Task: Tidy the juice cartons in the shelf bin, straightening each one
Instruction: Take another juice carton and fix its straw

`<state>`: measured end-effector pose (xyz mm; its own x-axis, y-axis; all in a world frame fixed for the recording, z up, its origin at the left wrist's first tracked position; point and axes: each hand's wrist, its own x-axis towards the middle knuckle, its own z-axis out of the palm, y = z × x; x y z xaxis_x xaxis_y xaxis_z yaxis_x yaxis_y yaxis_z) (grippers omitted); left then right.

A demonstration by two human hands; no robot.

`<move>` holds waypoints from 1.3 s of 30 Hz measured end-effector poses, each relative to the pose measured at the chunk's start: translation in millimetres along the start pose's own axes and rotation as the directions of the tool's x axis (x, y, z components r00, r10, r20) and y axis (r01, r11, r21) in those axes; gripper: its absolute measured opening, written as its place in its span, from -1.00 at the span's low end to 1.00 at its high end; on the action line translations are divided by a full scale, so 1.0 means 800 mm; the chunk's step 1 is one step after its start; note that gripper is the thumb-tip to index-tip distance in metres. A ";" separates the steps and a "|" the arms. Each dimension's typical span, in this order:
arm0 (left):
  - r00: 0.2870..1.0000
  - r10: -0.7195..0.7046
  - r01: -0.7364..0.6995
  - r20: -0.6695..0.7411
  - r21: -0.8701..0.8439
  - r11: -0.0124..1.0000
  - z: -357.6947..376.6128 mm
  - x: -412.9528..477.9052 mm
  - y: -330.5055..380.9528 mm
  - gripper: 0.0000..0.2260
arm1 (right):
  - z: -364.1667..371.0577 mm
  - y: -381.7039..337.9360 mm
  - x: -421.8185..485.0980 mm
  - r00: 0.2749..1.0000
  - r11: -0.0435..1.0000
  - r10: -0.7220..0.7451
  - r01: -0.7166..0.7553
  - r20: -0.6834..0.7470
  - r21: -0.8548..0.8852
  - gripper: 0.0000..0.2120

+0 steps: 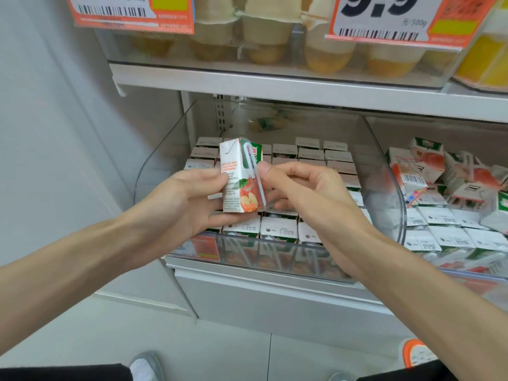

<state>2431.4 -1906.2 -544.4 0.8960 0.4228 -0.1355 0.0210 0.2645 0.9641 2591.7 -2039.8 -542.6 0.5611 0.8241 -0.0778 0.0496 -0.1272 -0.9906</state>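
While your forearms reach in from below, your left hand (189, 199) cradles a juice carton (242, 177) from the side and underneath, fingers curled round it, and your right hand (310, 193) pinches its other edge beside the straw. You hold it upright, slightly tilted, just above the front of the clear shelf bin (162, 166), where rows of cartons (310, 158) stand packed tops-up. Farther right, a neighbouring bin (472, 272) holds jumbled cartons (428, 171). Above, fruit cups (330, 56) sit behind price tags (384, 20).
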 end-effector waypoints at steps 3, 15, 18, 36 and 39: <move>0.998 0.050 -0.046 -0.031 0.122 0.991 0.000 -0.002 -0.001 -0.67 | -0.001 0.001 -0.003 0.999 0.998 -0.021 0.024 0.049 -0.056 -0.65; 0.959 0.083 -0.085 -0.271 0.005 0.996 0.004 -0.001 0.000 -0.67 | 0.001 0.005 0.001 0.997 0.996 -0.037 0.031 0.066 0.085 -0.82; 0.949 0.119 -0.104 -0.293 0.066 0.992 0.002 0.001 -0.001 -0.63 | 0.002 0.006 0.000 0.998 0.998 -0.057 0.058 0.020 -0.016 -0.78; 0.992 0.109 -0.099 -0.062 0.147 0.984 -0.001 0.000 -0.003 -0.65 | -0.003 0.005 0.002 0.997 0.999 -0.043 0.042 0.070 0.026 -0.85; 0.993 0.108 -0.099 -0.042 0.161 0.982 -0.002 0.000 -0.003 -0.65 | -0.003 0.004 0.002 0.996 0.998 -0.052 0.050 0.069 0.026 -0.87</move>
<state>2430.5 -1905.4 -547.0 0.8735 0.4852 -0.0406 0.0029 0.0782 0.9969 2594.5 -2039.9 -546.1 0.4997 0.8655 -0.0341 0.0564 -0.0718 -0.9958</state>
